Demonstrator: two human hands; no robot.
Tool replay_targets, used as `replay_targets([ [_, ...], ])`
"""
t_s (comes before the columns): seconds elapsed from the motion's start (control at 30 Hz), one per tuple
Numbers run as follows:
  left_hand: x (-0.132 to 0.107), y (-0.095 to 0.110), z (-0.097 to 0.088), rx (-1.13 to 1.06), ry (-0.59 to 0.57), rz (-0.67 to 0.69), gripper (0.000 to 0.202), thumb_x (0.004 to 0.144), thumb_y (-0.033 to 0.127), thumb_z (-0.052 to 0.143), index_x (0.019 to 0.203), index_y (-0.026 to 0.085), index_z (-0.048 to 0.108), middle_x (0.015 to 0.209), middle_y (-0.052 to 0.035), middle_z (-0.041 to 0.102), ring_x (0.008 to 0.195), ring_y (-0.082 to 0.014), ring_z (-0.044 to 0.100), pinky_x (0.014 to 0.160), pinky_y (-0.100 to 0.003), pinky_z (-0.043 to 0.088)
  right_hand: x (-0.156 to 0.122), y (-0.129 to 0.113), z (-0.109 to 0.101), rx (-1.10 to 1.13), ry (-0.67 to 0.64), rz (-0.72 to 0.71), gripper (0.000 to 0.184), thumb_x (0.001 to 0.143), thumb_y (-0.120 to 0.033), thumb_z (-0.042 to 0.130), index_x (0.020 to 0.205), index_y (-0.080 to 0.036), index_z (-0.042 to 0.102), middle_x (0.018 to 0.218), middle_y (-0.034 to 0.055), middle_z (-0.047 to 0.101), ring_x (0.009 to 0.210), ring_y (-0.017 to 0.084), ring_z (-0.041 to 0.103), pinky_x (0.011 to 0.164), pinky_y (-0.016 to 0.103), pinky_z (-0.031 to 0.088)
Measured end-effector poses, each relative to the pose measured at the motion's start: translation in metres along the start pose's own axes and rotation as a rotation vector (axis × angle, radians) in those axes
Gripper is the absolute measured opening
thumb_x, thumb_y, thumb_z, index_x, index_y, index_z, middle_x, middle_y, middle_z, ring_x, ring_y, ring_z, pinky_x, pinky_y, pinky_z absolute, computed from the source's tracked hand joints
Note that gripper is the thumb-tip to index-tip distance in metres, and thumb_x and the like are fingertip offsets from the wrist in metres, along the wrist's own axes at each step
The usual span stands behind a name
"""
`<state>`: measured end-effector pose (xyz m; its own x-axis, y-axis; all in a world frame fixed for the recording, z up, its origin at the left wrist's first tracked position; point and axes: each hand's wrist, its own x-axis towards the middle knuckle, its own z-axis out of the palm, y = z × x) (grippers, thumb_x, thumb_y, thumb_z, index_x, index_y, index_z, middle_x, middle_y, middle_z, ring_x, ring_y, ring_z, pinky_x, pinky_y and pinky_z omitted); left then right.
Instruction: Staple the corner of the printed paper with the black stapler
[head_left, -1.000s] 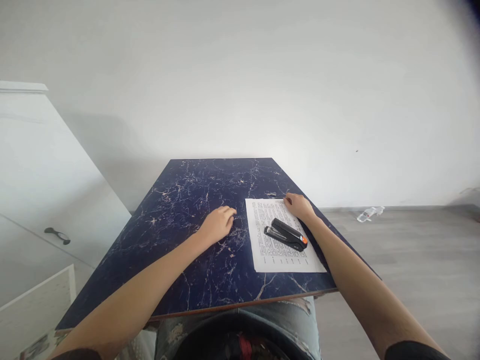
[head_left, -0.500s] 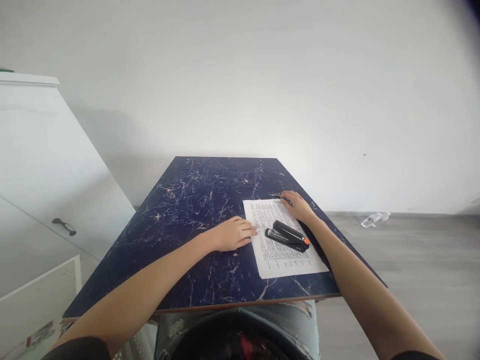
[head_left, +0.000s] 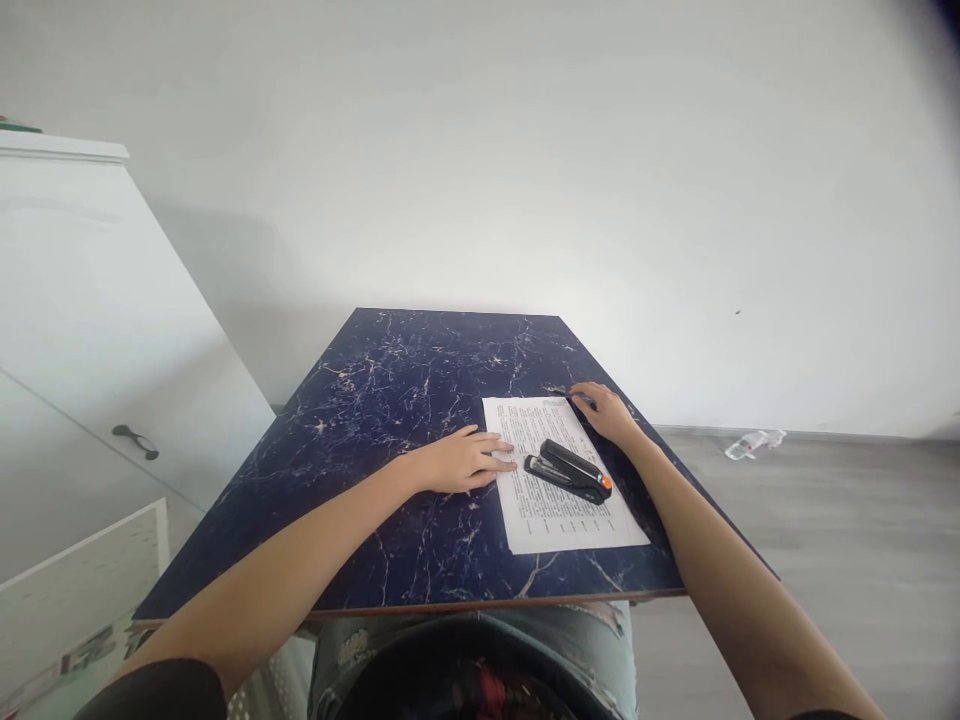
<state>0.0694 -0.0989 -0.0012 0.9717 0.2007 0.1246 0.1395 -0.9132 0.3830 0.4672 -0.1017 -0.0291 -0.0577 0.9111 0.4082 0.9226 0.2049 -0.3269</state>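
Observation:
A printed sheet of paper [head_left: 555, 535] lies on the dark blue marbled table [head_left: 405, 400]. On top of the sheet rests a black stapler [head_left: 570, 470] with an orange spot at its right end. My left hand [head_left: 461, 460] is flat, fingers spread, its fingertips over the paper's left edge. At the paper's far right corner is my right hand [head_left: 604, 410], its fingers curled down to the tabletop. Something dark shows beneath those fingers, but I cannot make out what it is.
A white cabinet [head_left: 90, 300] with a dark handle [head_left: 135, 441] stands to the left. Behind the table rises a pale wall [head_left: 480, 150]. A clear plastic item [head_left: 754, 444] lies on the grey floor [head_left: 825, 530] at right.
The paper has shifted slightly left, carrying the stapler with it. My left fingers have spread wider. My right hand has drawn a little right, off the paper's corner.

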Motion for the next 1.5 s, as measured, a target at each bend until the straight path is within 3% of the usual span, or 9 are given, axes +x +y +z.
replay_targets([
  [0.23, -0.010, -0.009, -0.017, -0.037, 0.085, -0.056, 0.039, 0.103, 0.054, 0.050, 0.099, 0.030, 0.081, 0.132, -0.0065, 0.070, 0.125, -0.0267, 0.062, 0.120, -0.048, 0.033, 0.001, 0.004, 0.004, -0.016, -0.030, -0.043, 0.028, 0.100, -0.036, 0.047, 0.112, -0.023, 0.068, 0.121, 0.0089, 0.071, 0.113, 0.028, 0.062, 0.104, 0.045, 0.046],
  [0.33, -0.008, -0.009, -0.011, 0.001, 0.147, -0.218, 0.057, 0.097, 0.071, 0.051, 0.124, 0.025, 0.074, 0.150, -0.0120, 0.057, 0.138, -0.0326, 0.052, 0.119, -0.050, 0.035, 0.003, 0.004, 0.009, -0.028, -0.034, -0.066, 0.028, 0.100, -0.037, 0.048, 0.114, -0.023, 0.068, 0.123, 0.0085, 0.071, 0.113, 0.029, 0.063, 0.106, 0.047, 0.046],
  [0.4, -0.006, -0.010, -0.004, 0.018, 0.121, -0.311, 0.089, 0.088, 0.080, 0.055, 0.154, 0.021, 0.049, 0.167, -0.0167, 0.034, 0.153, -0.0381, 0.034, 0.124, -0.055, 0.027, 0.005, 0.003, 0.012, -0.033, -0.041, -0.072, 0.030, 0.101, -0.037, 0.047, 0.118, -0.023, 0.067, 0.129, 0.0091, 0.069, 0.120, 0.029, 0.062, 0.113, 0.050, 0.042],
  [0.5, -0.007, -0.015, 0.001, 0.022, -0.006, -0.318, 0.111, 0.084, 0.086, 0.054, 0.167, 0.021, 0.022, 0.174, -0.0163, 0.011, 0.161, -0.0389, 0.012, 0.129, -0.059, 0.010, 0.010, -0.001, 0.018, -0.031, -0.031, -0.022, 0.033, 0.100, -0.035, 0.050, 0.126, -0.023, 0.067, 0.140, 0.0104, 0.065, 0.132, 0.030, 0.058, 0.120, 0.052, 0.035],
  [0.67, -0.025, -0.032, -0.016, -0.043, -0.072, -0.280, 0.099, 0.086, 0.080, 0.059, 0.166, 0.036, 0.022, 0.174, -0.0044, 0.013, 0.161, -0.0330, 0.013, 0.131, -0.055, 0.006, 0.026, -0.002, 0.028, -0.015, 0.044, 0.171, 0.045, 0.090, -0.031, 0.064, 0.132, -0.018, 0.067, 0.130, 0.0152, 0.071, 0.119, 0.032, 0.067, 0.109, 0.049, 0.048],
  [0.9, -0.050, -0.051, -0.045, -0.124, -0.078, -0.344, 0.095, 0.078, 0.069, 0.077, 0.159, 0.043, 0.036, 0.172, -0.0010, 0.023, 0.160, -0.0329, 0.019, 0.130, -0.055, 0.013, 0.056, -0.014, 0.040, 0.044, 0.048, 0.180, 0.030, 0.083, -0.020, 0.066, 0.112, -0.020, 0.073, 0.097, 0.0059, 0.080, 0.087, 0.022, 0.073, 0.093, 0.038, 0.055],
  [1.23, -0.133, -0.073, -0.086, -0.221, -0.144, -0.486, 0.097, 0.073, 0.060, 0.085, 0.157, 0.049, 0.038, 0.172, 0.0041, 0.024, 0.161, -0.0334, 0.014, 0.130, -0.058, 0.007, 0.075, -0.065, 0.055, 0.089, 0.030, 0.063, 0.027, 0.079, -0.012, 0.063, 0.103, -0.020, 0.073, 0.091, 0.0063, 0.076, 0.080, 0.022, 0.069, 0.088, 0.037, 0.054],
  [1.37, -0.165, -0.089, -0.101, -0.257, -0.170, -0.594, 0.098, 0.069, 0.052, 0.088, 0.155, 0.048, 0.042, 0.172, 0.0041, 0.024, 0.161, -0.0351, 0.012, 0.129, -0.060, 0.006, 0.093, -0.109, 0.066, 0.148, 0.019, -0.039, 0.027, 0.080, -0.015, 0.068, 0.106, -0.021, 0.073, 0.097, 0.0065, 0.075, 0.080, 0.021, 0.067, 0.088, 0.037, 0.054],
  [1.5, -0.198, -0.099, -0.111, -0.212, -0.191, -0.704, 0.095, 0.073, 0.047, 0.083, 0.157, 0.049, 0.039, 0.174, 0.0061, 0.016, 0.161, -0.0357, 0.013, 0.127, -0.056, 0.020, 0.130, -0.168, 0.091, 0.241, -0.006, -0.118, 0.026, 0.083, -0.018, 0.070, 0.109, -0.022, 0.072, 0.098, 0.0058, 0.074, 0.076, 0.020, 0.067, 0.083, 0.037, 0.056],
])
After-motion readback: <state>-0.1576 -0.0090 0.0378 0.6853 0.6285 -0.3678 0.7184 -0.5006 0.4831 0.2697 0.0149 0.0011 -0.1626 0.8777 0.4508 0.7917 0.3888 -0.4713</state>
